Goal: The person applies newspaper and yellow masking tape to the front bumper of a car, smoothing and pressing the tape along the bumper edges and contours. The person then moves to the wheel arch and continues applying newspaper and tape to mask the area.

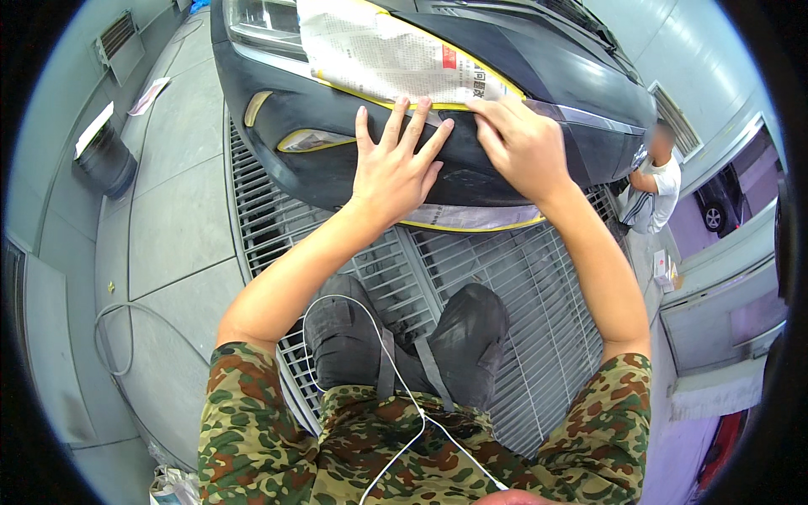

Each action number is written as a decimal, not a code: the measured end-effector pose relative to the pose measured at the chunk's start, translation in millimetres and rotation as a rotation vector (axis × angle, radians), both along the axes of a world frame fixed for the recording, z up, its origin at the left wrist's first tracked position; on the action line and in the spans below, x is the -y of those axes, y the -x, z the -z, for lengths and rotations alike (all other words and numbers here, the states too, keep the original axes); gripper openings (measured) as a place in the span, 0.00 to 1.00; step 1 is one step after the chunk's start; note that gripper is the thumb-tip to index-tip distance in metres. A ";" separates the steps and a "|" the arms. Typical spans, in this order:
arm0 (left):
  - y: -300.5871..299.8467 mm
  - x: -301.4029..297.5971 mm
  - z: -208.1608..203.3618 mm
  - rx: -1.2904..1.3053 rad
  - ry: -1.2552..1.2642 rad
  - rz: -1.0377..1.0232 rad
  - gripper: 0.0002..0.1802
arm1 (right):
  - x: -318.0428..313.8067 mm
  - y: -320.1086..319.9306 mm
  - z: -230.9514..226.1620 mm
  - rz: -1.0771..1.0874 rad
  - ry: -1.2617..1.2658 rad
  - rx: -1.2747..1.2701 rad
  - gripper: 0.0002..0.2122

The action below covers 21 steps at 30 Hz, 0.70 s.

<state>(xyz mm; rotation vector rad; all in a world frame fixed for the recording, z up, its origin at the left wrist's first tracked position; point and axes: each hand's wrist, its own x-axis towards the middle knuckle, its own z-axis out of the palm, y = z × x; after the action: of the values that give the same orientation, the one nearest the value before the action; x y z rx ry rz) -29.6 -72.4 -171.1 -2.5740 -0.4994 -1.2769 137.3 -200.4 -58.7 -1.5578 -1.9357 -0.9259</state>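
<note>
From where I stand, the left hand (394, 168) lies open on the dark bumper (295, 181), fingers fanned, their tips reaching the lower edge of the newspaper sheet (379, 59). That spread looks meant to keep the edge flat against the curved panel. Just beside it, the right hand (528, 151) has its fingers bent, bunched at the yellow tape (459, 107) along that same edge; I can't tell whether thumb and forefinger pinch anything or only press.

The sheet sits just beyond both hands, spread over the car's front and bordered by tape, presumably to shield what lies under it. Left of the left hand, a slanted recess (316, 141) is covered and taped too, and below the hands another papered strip (471, 219) runs along the bumper's underside.

The bumper's bulge leaves the hands no level surface to work on. Nearer the body, a white cable (422, 413) hangs loose between the forearms and could catch. Under the forearms is slatted floor grating (539, 286). Well off to the left stand a dark drum (107, 160) and a looped hose (118, 316); beyond the right hand, another person (661, 189) crouches by the car's side, apart from this work.
</note>
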 end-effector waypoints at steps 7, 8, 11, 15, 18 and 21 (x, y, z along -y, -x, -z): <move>11.4 -16.6 -4.0 -0.005 -0.080 0.032 0.30 | -60.9 15.6 15.0 0.025 0.132 -0.069 0.14; 16.2 -24.6 -6.2 0.001 -0.122 0.056 0.29 | -61.8 14.9 15.9 0.014 0.126 -0.027 0.15; 31.8 -54.2 -20.2 0.144 -0.277 0.163 0.24 | -61.4 13.9 16.7 0.052 0.142 0.066 0.17; 40.5 -103.9 -51.9 0.149 -0.346 0.247 0.18 | -61.8 16.3 15.4 0.063 0.136 0.135 0.15; 41.3 -119.9 -63.4 0.026 -0.433 0.320 0.16 | -61.0 17.5 12.2 0.075 0.152 0.145 0.15; 39.9 -126.5 -69.4 0.005 -0.466 0.336 0.13 | -60.4 19.4 10.3 0.092 0.168 0.178 0.16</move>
<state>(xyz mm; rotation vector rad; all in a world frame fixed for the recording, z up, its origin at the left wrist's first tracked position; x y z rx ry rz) -69.5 54.0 -101.7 -2.3095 0.2247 -1.3083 117.9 -140.0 -69.0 -1.7238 -2.1279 -0.9911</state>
